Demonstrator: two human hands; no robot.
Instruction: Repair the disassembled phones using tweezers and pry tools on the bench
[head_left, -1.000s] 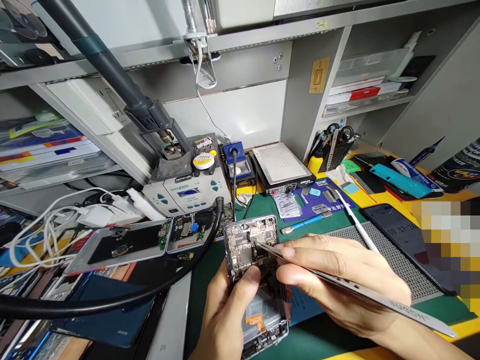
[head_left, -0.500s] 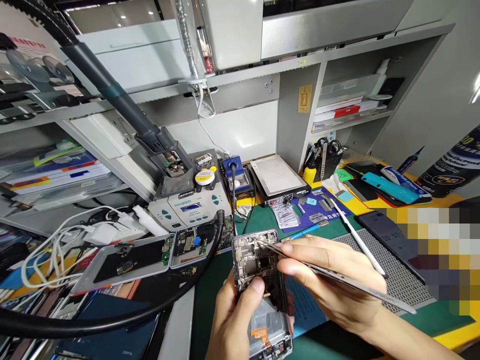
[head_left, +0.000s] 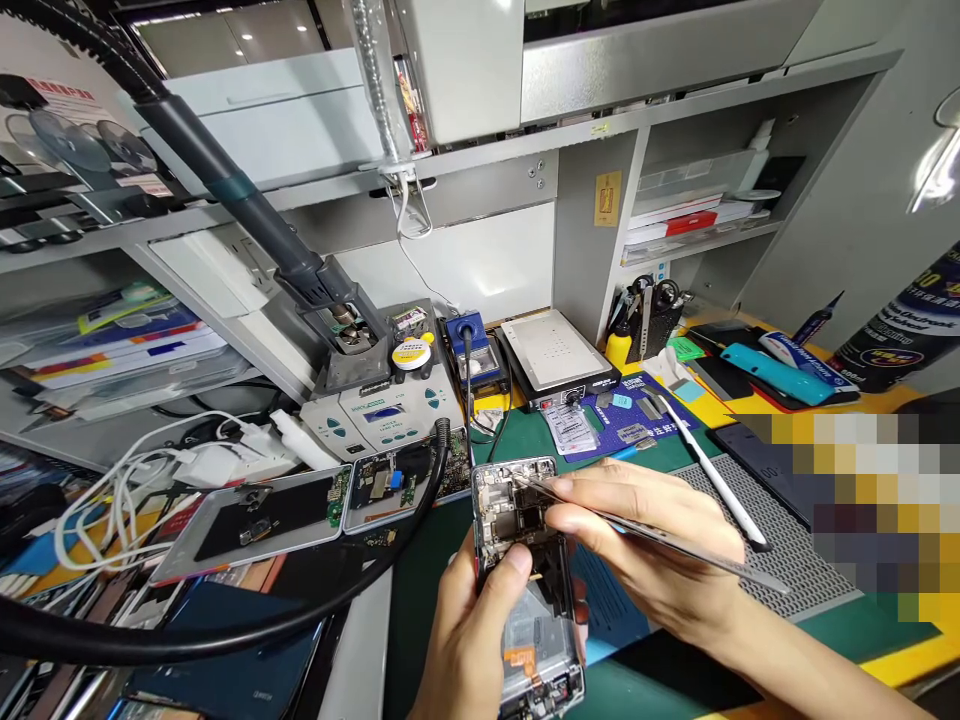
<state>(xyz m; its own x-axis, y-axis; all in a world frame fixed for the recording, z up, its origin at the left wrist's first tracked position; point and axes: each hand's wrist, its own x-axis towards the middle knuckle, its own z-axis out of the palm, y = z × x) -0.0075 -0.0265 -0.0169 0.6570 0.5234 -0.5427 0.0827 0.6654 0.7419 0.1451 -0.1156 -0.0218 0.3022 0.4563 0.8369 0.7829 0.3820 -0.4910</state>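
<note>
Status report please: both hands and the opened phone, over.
Left hand grips opened black phone, circuit boards exposed. Right hand pinches long metal tweezers, tips on upper board. Nothing in the way.

Opened phone [head_left: 525, 580] held upright, tweezers [head_left: 645, 535] touching its board.

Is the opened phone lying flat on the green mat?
No, the left hand holds the opened phone up off the green mat while the right hand works tweezers into it.
</note>
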